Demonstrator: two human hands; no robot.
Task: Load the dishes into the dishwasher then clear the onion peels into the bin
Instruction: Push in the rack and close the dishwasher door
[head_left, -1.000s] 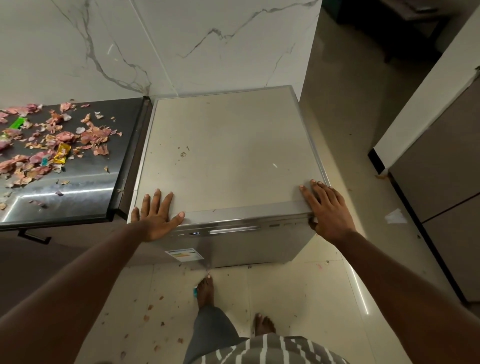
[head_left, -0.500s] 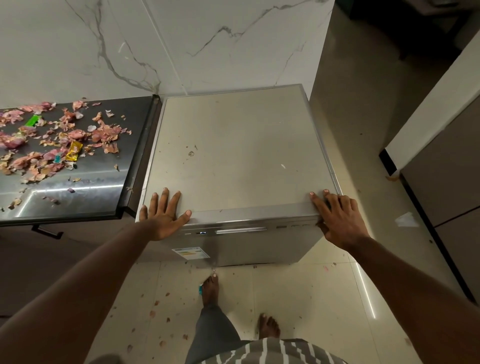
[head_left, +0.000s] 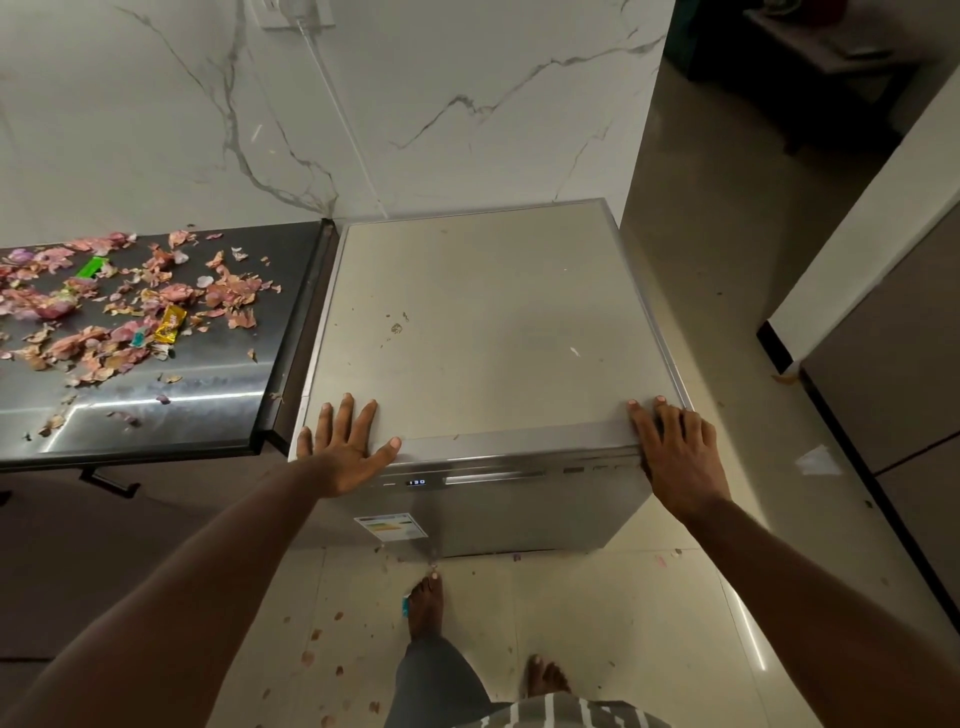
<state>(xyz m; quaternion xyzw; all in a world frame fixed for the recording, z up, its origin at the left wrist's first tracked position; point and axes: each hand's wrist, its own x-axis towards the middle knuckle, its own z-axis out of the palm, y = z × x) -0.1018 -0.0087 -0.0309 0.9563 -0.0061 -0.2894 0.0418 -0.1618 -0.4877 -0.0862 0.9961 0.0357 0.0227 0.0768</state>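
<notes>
A silver dishwasher (head_left: 483, 332) stands against the marble wall with its door closed and a small lit display (head_left: 415, 482) on the front strip. My left hand (head_left: 345, 447) lies flat with spread fingers on the front left corner of its top. My right hand (head_left: 675, 452) rests on the front right corner, fingers straight over the edge. Pink onion peels (head_left: 130, 306) are scattered over the dark steel counter (head_left: 171, 415) to the left. No dishes are in view.
A yellow wrapper (head_left: 170, 324) and a green wrapper (head_left: 92, 267) lie among the peels. More peel scraps dot the tiled floor (head_left: 332, 639) by my bare feet (head_left: 427, 603). A grey cabinet (head_left: 883, 374) stands to the right across a floor gap.
Both hands stay flat on the dishwasher's front corners. The view has shifted slightly, showing more of the wall above; nothing else has moved.
</notes>
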